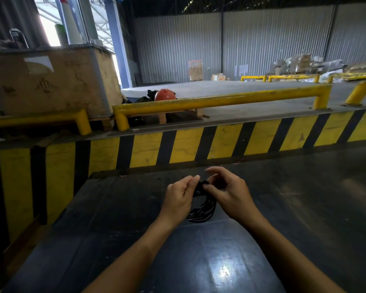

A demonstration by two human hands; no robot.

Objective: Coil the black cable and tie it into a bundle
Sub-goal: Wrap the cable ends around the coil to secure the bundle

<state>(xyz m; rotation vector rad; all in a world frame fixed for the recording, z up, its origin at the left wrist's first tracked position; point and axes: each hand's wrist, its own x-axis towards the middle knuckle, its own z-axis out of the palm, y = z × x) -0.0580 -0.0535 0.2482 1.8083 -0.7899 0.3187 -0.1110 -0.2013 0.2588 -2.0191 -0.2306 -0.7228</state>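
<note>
The black cable is wound into a small coil of several loops, held just above a dark, shiny table. My left hand grips the coil's top from the left, thumb and fingers pinched on it. My right hand pinches the same top part from the right, its index finger raised and curled above. The coil's lower loops hang between my wrists and touch or nearly touch the table. The top of the coil is mostly hidden by my fingers.
Past the table's far edge runs a yellow-and-black striped barrier with yellow guard rails above it. A large cardboard crate stands at the left, an orange hard hat beside it. Stacked goods line the far wall.
</note>
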